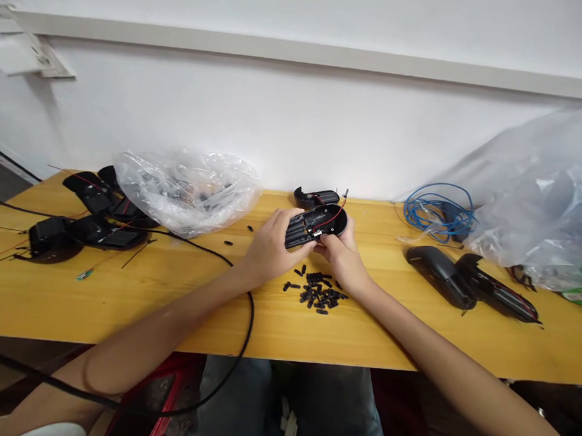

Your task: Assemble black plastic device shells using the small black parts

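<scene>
Between my two hands is a black plastic housing (323, 221), its hollow side up, with a red wire arching out of it. My left hand (272, 244) is closed on the ribbed left end, thumb along the near edge. My right hand (342, 255) grips the rounded right end, its fingers partly hidden behind the housing. On the table just below lies a pile of small black plastic pieces (320, 293). Right behind the held housing, a second black housing (316, 198) with wires rests near the wall.
Several black housings with loose wires (100, 229) lie at the left beside a clear plastic bag (189, 189). A black cable (251, 321) loops across the table's front edge. At the right are a blue cable coil (439, 210), two black shells (440, 276) and a large plastic bag (543, 207).
</scene>
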A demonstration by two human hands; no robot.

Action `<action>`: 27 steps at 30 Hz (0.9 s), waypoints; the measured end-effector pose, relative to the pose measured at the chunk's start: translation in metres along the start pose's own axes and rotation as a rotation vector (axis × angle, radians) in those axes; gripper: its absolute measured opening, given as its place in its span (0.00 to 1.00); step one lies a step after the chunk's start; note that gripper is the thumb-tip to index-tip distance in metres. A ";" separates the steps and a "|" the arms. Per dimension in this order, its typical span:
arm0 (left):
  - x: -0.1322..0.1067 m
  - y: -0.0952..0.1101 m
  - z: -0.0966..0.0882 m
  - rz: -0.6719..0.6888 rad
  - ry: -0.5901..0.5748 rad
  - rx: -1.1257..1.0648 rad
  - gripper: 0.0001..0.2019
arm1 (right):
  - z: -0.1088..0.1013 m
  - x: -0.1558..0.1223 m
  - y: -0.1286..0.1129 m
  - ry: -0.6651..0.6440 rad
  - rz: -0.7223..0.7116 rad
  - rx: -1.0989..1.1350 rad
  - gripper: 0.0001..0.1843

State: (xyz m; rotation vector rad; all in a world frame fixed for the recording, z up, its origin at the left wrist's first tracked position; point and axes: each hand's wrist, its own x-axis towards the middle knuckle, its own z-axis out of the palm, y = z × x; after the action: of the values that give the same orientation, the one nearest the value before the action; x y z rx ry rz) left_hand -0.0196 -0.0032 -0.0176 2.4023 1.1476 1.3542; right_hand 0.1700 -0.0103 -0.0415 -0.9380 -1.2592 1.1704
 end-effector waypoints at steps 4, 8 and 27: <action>0.004 0.006 0.005 -0.088 0.047 -0.034 0.21 | 0.008 0.001 -0.002 0.089 0.145 0.134 0.31; 0.009 0.009 0.007 -0.223 0.041 -0.079 0.16 | 0.013 0.001 -0.004 0.121 0.121 0.131 0.30; 0.011 0.001 -0.004 -0.051 -0.071 -0.038 0.24 | 0.024 -0.002 -0.020 0.219 0.075 0.124 0.29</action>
State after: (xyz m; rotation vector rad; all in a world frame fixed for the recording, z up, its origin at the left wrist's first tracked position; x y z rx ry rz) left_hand -0.0191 0.0026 -0.0074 2.3575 1.1469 1.2535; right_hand 0.1492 -0.0180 -0.0195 -0.9983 -0.9731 1.1565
